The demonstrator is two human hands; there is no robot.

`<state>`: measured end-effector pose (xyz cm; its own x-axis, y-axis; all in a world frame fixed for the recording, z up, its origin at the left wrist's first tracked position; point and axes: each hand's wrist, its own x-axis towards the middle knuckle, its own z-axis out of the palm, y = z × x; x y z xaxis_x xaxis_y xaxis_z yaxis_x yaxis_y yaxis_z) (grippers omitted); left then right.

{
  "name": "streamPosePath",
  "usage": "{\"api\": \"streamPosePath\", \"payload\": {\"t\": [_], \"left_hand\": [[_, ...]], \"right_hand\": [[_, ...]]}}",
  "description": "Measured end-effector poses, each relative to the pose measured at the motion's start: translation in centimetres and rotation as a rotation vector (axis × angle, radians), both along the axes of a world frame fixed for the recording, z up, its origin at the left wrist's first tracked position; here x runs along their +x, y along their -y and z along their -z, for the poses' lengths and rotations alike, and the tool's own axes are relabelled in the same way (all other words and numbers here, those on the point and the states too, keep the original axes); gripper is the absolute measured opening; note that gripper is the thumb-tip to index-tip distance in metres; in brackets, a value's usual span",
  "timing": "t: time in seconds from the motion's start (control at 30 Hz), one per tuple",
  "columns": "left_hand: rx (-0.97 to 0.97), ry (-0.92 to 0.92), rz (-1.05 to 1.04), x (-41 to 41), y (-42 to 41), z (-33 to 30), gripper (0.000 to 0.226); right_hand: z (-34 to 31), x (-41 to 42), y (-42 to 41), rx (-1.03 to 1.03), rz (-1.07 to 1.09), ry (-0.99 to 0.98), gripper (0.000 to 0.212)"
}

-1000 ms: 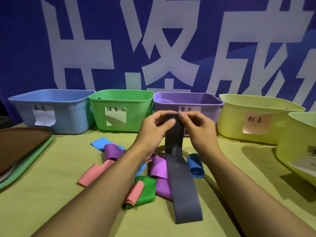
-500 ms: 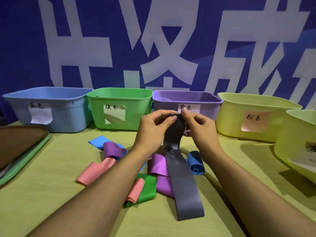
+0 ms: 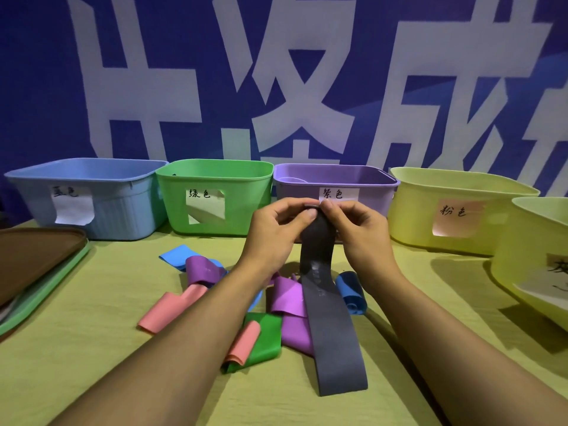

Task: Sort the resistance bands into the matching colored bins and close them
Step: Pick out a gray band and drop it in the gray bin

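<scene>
1. Five bins stand in a row along the back of the table [image 3: 92, 348]; the rightmost bin [image 3: 534, 259] sits nearer me than the rest.
2. A stack of lids [image 3: 33, 265] lies at the far left.
3. A heap of bands [image 3: 246, 309] lies before the bins, mid-table.
4. My left hand [image 3: 273, 235] and right hand [image 3: 359, 232] meet above the heap, pinching the top end of one band [image 3: 332, 327]; its lower end rests on the table nearest me.

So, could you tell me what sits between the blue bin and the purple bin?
The green bin stands between the blue bin and the purple bin, seen from the head camera.
</scene>
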<state>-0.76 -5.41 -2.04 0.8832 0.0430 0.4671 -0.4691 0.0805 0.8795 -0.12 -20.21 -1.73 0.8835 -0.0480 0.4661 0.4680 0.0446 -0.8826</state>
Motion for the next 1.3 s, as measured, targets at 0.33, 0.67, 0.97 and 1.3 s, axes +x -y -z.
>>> {"api": "streamPosePath", "payload": {"t": [0.33, 0.67, 0.97, 1.3], "left_hand": [[-0.05, -0.122, -0.013, -0.3, 0.29, -0.24, 0.037], [-0.101, -0.163, 0.012, -0.11, 0.22, -0.32, 0.027], [-0.136, -0.142, 0.025, 0.19, -0.21, -0.18, 0.008], [-0.027, -0.041, -0.03, 0.06, 0.0, -0.19, 0.012]], "right_hand": [[0.03, -0.37, -0.14, 0.005, -0.049, 0.017, 0.016], [-0.02, -0.67, -0.08, 0.012, -0.108, 0.049, 0.008], [0.45, -0.16, -0.02, -0.029, -0.074, 0.006, 0.015], [0.2, -0.52, -0.34, -0.07, 0.029, -0.101, 0.038]]}}
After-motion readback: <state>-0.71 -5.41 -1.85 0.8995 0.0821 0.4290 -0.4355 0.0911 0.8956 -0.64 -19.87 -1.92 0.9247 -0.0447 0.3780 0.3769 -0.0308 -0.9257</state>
